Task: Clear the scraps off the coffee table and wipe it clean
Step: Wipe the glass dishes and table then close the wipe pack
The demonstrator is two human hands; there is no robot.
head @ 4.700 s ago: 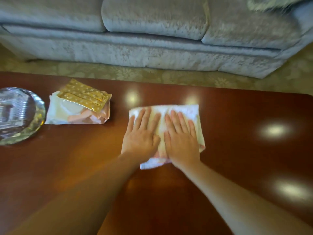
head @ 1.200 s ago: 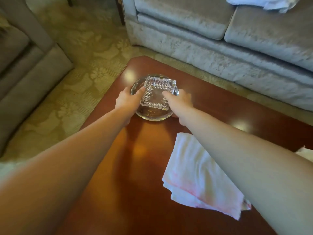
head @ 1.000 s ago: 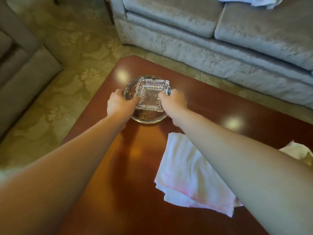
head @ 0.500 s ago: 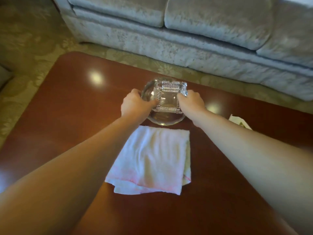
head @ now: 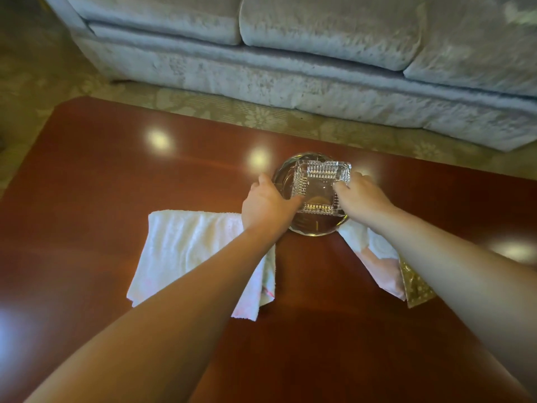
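Note:
A glass ashtray (head: 318,184), square and ribbed, sits in a round glass dish (head: 312,228) on the glossy red-brown coffee table (head: 116,175). My left hand (head: 267,207) grips the left side of the glass set, and my right hand (head: 360,196) grips its right side. A folded white cloth (head: 189,251) with faint pink marks lies flat on the table to the left, partly under my left forearm. A pack of white and pink wrappers with a gold patterned sheet (head: 383,266) lies under my right forearm.
A pale grey-blue velvet sofa (head: 290,53) runs along the far side of the table. A strip of floral carpet (head: 261,114) separates the two. The table's left edge and rounded far-left corner are in view.
With both hands I have carried the glass ashtray and dish from the table's far-left corner rightward to its middle. It now sits between the cloth and the wrapper pack.

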